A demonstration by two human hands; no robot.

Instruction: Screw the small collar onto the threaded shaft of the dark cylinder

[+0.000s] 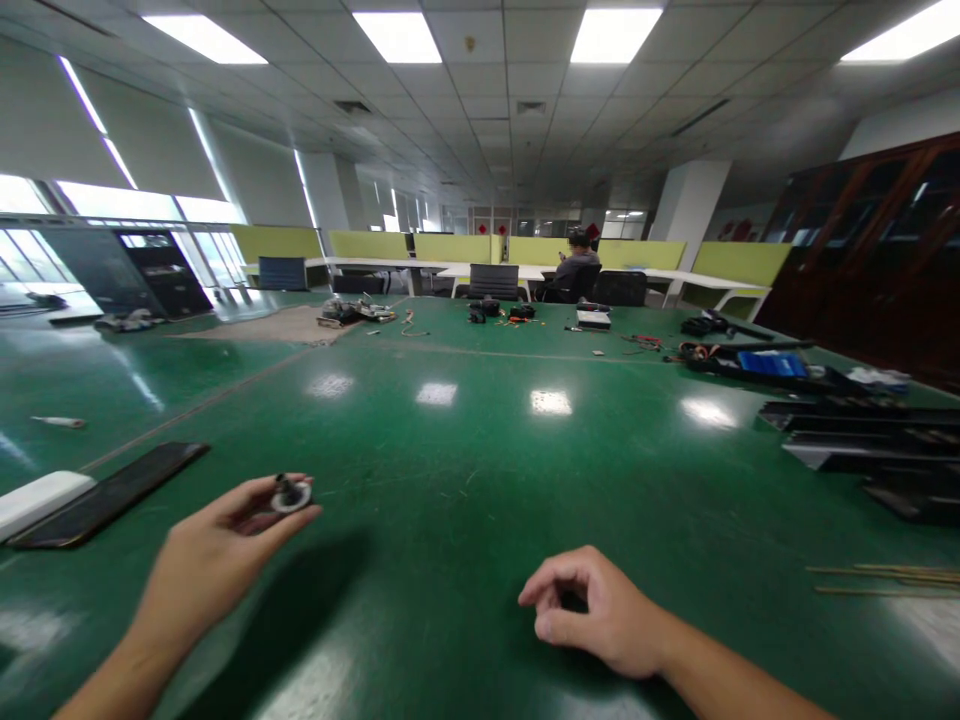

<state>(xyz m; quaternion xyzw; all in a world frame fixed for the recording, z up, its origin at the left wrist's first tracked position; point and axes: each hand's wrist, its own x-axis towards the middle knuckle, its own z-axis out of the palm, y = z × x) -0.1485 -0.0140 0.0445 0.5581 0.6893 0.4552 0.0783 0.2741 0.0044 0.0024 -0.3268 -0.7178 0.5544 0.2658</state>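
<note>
My left hand (217,550) is raised over the green table (420,500), closed on a small round part (291,496) with a white ring and a dark post in its middle. Thumb and fingers grip the ring at its edge; the exact kind of part cannot be made out. To the right, low over the tabletop, is my right hand (600,615). Its fingers are loosely curled, with a gap between thumb and forefinger, and nothing shows in it.
Left of my left hand, a white case (41,502) lies by a dark flat slab (120,495). Thin brass-coloured rods (885,578) and black metal channels (870,450) lie at right. A blue item (772,363) and tools lie farther back. A seated person (577,265) is beyond the table.
</note>
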